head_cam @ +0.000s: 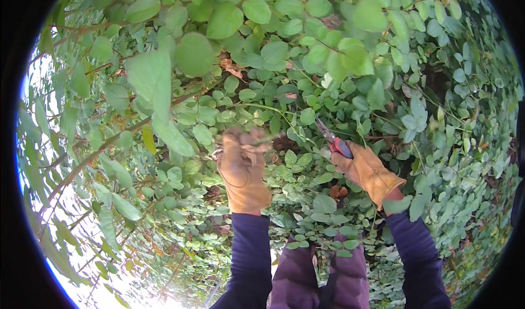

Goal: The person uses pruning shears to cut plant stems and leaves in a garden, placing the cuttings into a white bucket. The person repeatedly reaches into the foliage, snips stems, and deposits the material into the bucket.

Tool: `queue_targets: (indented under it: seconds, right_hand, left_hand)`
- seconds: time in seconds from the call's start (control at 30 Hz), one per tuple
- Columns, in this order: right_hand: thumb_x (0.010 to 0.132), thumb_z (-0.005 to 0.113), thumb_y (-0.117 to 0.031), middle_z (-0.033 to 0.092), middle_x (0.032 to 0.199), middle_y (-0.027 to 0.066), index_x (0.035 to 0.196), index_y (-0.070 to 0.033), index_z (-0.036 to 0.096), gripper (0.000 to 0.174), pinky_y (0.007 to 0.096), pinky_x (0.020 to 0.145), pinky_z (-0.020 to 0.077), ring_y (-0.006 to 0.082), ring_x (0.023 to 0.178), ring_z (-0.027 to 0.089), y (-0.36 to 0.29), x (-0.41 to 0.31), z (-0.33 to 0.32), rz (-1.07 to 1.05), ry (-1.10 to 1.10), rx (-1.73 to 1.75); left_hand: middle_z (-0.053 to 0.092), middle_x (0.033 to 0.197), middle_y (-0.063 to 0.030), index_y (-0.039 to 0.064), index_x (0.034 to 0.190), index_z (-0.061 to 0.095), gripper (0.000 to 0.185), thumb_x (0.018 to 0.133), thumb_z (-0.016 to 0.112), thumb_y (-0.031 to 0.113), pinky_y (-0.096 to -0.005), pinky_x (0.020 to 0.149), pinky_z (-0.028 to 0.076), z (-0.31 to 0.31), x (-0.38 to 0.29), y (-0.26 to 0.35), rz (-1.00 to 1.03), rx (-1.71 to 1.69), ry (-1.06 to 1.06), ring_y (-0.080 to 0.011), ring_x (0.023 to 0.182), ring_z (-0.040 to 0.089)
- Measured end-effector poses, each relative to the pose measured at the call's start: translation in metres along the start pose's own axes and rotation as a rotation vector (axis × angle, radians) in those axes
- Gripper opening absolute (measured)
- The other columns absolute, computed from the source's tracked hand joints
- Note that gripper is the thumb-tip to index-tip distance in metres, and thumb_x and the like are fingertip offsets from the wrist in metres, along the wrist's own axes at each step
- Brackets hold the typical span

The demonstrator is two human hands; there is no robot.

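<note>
My left hand, in a tan leather work glove, is raised among the foliage and blurred by motion. Its fingers are closed around a bunch of dry brown leaves, with a short piece of stem poking out to the right. A matching glove covers my right hand, which grips a pair of pruning shears with red and grey handles. The shears' metal blades point up and left into the leaves, near a thin green stem. Whether the blades are parted is hard to tell.
Dense green leafy shrubs surround both hands. A long, thick brownish cane slants across the left side. Large leaves hang close to the camera at upper left. Below, my legs stand amid low foliage.
</note>
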State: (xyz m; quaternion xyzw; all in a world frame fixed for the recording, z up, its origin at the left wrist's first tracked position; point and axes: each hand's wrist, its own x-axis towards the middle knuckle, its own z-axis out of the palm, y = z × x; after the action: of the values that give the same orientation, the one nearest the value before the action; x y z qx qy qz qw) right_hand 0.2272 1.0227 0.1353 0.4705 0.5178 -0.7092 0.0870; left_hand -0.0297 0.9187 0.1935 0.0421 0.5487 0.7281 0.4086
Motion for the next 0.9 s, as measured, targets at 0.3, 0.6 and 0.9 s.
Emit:
queue_targets:
  seconds: [0.3,0.6,0.9]
  right_hand:
    - [0.102,0.071,-0.031,0.071,0.088,0.0154,0.111,0.0,0.065,0.033,0.0487,0.073,0.0514,0.026,0.076,0.068,-0.149,0.093,0.029,-0.38,-0.182,-0.196]
    - [0.104,0.075,-0.017,0.073,0.107,0.0147,0.121,0.001,0.066,0.026,0.0519,0.082,0.068,0.031,0.094,0.078,-0.204,0.169,0.07,-0.001,-0.63,0.42]
    - [0.101,0.074,-0.019,0.074,0.096,0.0139,0.104,0.002,0.069,0.022,0.0457,0.075,0.0687,0.028,0.084,0.076,-0.208,0.176,0.068,-0.098,-0.575,0.543]
  left_hand:
    - [0.075,0.094,-0.0134,-0.008,0.141,0.063,0.048,0.105,0.071,0.022,-0.0348,0.068,0.064,0.055,0.024,0.078,0.021,0.794,0.025,-0.0235,0.086,0.077]
    - [0.071,0.103,-0.01,-0.007,0.153,0.057,0.058,0.102,0.075,0.014,-0.0295,0.065,0.064,0.06,0.048,0.104,0.145,0.728,0.23,-0.0171,0.085,0.074]
    - [0.071,0.111,-0.0108,-0.007,0.155,0.056,0.061,0.103,0.077,0.017,-0.0314,0.065,0.066,0.045,0.043,0.102,0.139,0.683,0.288,-0.0204,0.088,0.076]
